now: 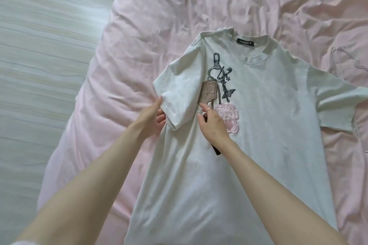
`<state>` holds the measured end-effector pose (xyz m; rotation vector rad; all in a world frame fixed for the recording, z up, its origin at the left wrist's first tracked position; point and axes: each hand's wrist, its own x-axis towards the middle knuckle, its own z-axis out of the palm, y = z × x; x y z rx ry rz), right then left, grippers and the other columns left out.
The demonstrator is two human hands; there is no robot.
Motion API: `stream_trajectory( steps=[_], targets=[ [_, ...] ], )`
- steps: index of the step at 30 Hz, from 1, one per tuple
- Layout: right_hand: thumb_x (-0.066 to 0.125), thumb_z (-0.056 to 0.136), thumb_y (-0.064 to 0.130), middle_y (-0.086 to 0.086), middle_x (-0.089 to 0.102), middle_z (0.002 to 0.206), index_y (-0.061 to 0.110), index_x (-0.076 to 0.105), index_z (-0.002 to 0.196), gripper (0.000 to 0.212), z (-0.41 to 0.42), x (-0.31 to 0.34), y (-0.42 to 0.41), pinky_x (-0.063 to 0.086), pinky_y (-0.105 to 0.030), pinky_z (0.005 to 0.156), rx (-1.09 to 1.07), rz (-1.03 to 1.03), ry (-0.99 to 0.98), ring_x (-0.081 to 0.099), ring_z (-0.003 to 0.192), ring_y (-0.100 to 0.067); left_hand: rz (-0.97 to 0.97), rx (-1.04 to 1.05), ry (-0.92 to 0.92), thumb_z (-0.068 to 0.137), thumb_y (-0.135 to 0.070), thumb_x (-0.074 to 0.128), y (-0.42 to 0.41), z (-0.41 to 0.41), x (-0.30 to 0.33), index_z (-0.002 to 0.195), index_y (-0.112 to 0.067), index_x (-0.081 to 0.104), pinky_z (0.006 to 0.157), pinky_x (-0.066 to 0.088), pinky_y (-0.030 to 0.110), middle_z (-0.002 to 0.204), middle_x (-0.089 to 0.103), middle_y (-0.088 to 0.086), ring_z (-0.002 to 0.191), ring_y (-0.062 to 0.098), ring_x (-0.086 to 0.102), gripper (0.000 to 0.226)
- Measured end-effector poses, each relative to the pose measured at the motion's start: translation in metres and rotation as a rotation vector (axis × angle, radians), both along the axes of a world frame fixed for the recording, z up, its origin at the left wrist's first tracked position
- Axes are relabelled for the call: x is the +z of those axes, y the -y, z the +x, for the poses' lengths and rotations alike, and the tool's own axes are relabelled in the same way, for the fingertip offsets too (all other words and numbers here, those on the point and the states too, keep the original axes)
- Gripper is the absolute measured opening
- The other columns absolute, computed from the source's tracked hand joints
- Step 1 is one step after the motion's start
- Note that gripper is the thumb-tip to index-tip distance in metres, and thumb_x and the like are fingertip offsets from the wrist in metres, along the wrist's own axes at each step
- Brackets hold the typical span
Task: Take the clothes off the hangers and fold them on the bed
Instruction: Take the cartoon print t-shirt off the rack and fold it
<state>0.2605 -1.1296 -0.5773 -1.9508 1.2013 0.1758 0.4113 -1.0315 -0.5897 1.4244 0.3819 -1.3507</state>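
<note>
Presently catalogued: one pale T-shirt (249, 125), front up, lying flat on the bed (151, 16), which is covered in a rumpled pink sheet; collar toward the far side, hem nearest the wearer. No hanger is in view.

Condition: left sleeve (177, 93) already turned in over the chest; right sleeve (336, 105) spread out on the sheet. Chest carries a printed keychain motif (221, 77) and a raised pink patch (229, 117).

Handling, as judged: light, soft knit, limp, holding no shape of its own; likely to drag and wrinkle if pulled one-handed. The patch looks stiffer than the cloth and may resist a crease across it.

Hands: left hand (153, 117) at the cuff of the folded sleeve, its fingers tucked under the edge and pinching it. Right hand (213, 123), ring on one finger, rests on the chest with relaxed fingers, pressing the cloth flat; a dark object (275, 150) under the wrist cannot be identified.

Suggested hold: shoulder seam and hem of one side together, folding along the body's length.
</note>
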Motion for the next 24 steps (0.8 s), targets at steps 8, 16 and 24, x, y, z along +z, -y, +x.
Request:
stream_trajectory(
  steps=[8,16,24],
  targets=[
    [0.046,0.097,0.019,-0.008,0.044,0.143,0.009,0.042,0.139,0.044,0.029,-0.01,0.031,0.022,-0.026,0.109,0.055,-0.065,0.103,0.036,0.133,-0.022,0.057,0.215,0.331,0.089,-0.006,0.057,0.047,0.055,0.003,0.079,-0.016,0.06,0.045,0.04,0.016,0.06,0.062,-0.007,0.058,0.008,0.054,0.015],
    [0.041,0.098,0.033,-0.004,0.017,0.157,0.022,0.026,0.148,0.053,0.087,-0.02,0.052,0.007,-0.029,0.115,0.247,-0.176,0.072,0.013,0.144,-0.019,0.001,0.452,0.928,0.084,-0.011,0.062,0.032,0.146,0.027,0.084,-0.023,0.067,0.08,0.047,0.021,0.08,0.062,-0.008,0.079,0.007,0.056,0.013],
    [0.014,0.085,0.058,-0.001,0.008,0.159,0.026,0.024,0.148,0.071,0.117,-0.041,0.06,-0.003,-0.049,0.115,0.442,-0.338,-0.039,0.002,0.146,-0.017,0.144,0.341,0.359,0.089,-0.04,0.06,0.021,0.173,-0.02,0.103,-0.016,0.064,0.041,0.041,0.016,0.071,0.057,-0.004,0.049,0.008,0.052,0.028]
  ],
)
